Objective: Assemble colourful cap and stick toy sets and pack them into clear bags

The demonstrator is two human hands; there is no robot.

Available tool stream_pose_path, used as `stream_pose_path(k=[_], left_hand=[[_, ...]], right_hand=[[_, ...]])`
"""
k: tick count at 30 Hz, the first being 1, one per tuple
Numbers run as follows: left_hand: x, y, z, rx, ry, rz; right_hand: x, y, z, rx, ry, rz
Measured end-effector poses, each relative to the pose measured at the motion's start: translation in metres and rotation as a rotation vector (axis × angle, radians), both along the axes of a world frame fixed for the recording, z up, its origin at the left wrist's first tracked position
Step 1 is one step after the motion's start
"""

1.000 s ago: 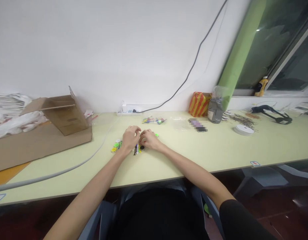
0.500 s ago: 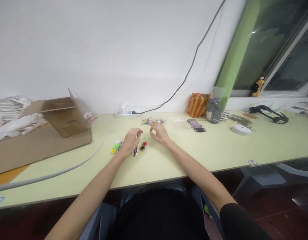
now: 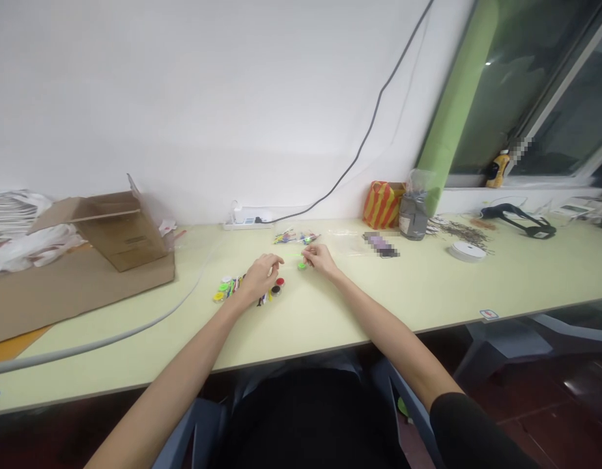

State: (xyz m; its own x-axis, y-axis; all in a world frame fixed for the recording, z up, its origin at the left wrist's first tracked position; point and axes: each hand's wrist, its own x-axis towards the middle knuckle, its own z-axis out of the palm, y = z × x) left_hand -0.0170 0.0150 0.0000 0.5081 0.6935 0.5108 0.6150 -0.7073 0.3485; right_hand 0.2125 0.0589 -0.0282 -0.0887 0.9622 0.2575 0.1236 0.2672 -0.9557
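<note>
One left hand [image 3: 260, 278] and one right hand [image 3: 321, 259] at twelve o'clock; one red disc [image 3: 280, 282] and one black disc [image 3: 275, 290] there too; one power strip [image 3: 247, 224] farther out; one cardboard box [image 3: 122, 229] at ten o'clock; one striped bag [image 3: 383, 204] and one grey canister [image 3: 412, 218] at one o'clock; one white tape roll [image 3: 467, 252] and one bottle [image 3: 498, 170] at two o'clock.

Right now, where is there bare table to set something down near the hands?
The widest bare patch is the tabletop between the right forearm and the white roll. A narrower one lies between the grey cable and the left forearm. It is crowded around the left hand and right hand, among the coloured discs.
</note>
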Motion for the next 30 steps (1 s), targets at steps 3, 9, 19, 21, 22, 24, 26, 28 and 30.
stream_pose_path(k=[3, 9, 19, 21, 22, 24, 26, 28, 30], left_hand=[[0.0, 0.001, -0.001, 0.002, 0.007, -0.013], [0.001, 0.001, -0.002, -0.017, 0.027, -0.034], [0.001, -0.001, -0.002, -0.039, 0.062, -0.043], [0.001, -0.001, -0.002, -0.042, 0.063, -0.046], [0.001, -0.001, -0.002, -0.043, 0.065, -0.047], [0.002, -0.001, -0.002, -0.048, 0.074, -0.051], [0.003, -0.001, -0.002, -0.058, 0.089, -0.063], [0.004, -0.001, -0.003, -0.069, 0.11, -0.079], [0.005, -0.001, -0.004, -0.075, 0.134, -0.092]], right_hand=[[0.0, -0.003, 0.0, -0.167, 0.012, 0.024], [0.005, -0.006, 0.002, -0.286, 0.002, 0.022], [0.007, -0.011, 0.01, -0.359, 0.031, 0.078], [0.007, -0.012, 0.012, -0.369, 0.003, 0.099], [0.008, -0.013, 0.012, -0.374, -0.021, 0.102], [0.008, -0.014, 0.013, -0.379, -0.071, 0.09], [0.008, -0.014, 0.013, -0.367, -0.104, 0.073], [0.006, -0.015, 0.013, -0.349, -0.12, 0.073], [0.004, -0.016, 0.013, -0.338, -0.125, 0.091]])
